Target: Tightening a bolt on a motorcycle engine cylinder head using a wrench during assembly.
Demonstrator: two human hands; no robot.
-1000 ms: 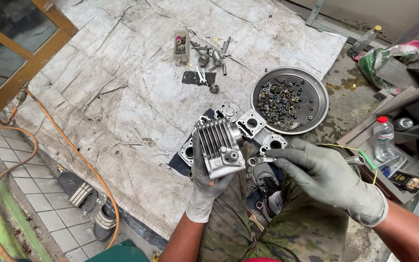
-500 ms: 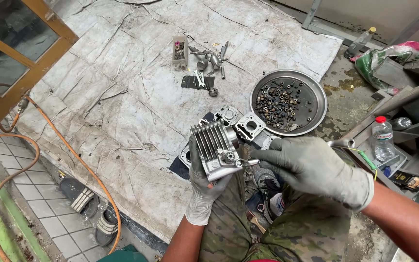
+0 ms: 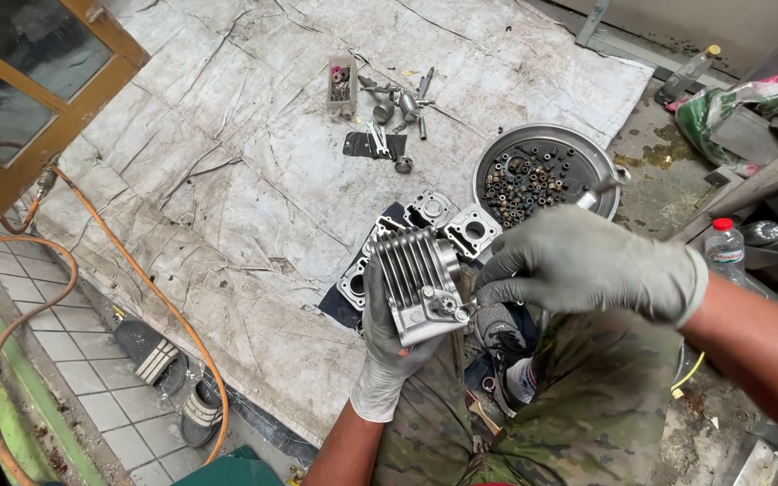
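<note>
Over the grey tarp (image 3: pixel 227 180), the left hand (image 3: pixel 389 337) grips a finned engine cylinder (image 3: pixel 418 283) while the right hand (image 3: pixel 578 261) pinches a small fitting (image 3: pixel 463 310) at its base, with more castings (image 3: pixel 443 220) lying unassembled beyond.

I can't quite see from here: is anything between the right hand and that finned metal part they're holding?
Nothing visible. The left hand holds the finned metal part from below, and the right hand has its fingers right at the part's side, pinching a small metal piece against it.
</note>
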